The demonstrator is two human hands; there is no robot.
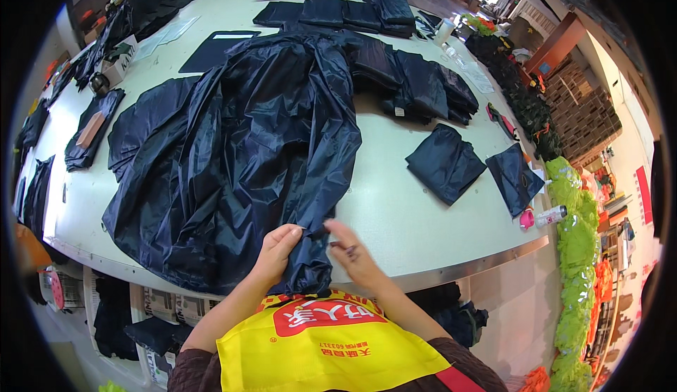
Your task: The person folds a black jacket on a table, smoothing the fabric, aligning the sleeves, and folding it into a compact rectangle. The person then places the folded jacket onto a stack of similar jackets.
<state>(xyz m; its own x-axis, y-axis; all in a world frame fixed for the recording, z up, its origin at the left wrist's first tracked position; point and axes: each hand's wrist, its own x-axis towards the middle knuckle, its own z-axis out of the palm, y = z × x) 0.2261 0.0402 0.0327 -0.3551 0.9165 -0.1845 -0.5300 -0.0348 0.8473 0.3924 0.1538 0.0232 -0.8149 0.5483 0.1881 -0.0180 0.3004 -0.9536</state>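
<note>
My left hand pinches the dark garment by the table's near edge; my right hand holds a small dark thing.

Along the worktop's near edge, a hand could pass right of the right hand, up to the folded dark garment. The spread, shiny dark-blue garment blocks leftward passage; folded stacks obstruct the far edge.

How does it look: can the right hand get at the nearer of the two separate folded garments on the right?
Probably yes: nothing seems to stand between the right hand and that folded garment. However, a small dark thing seems to be in the hand, which could hinder grasping.
</note>
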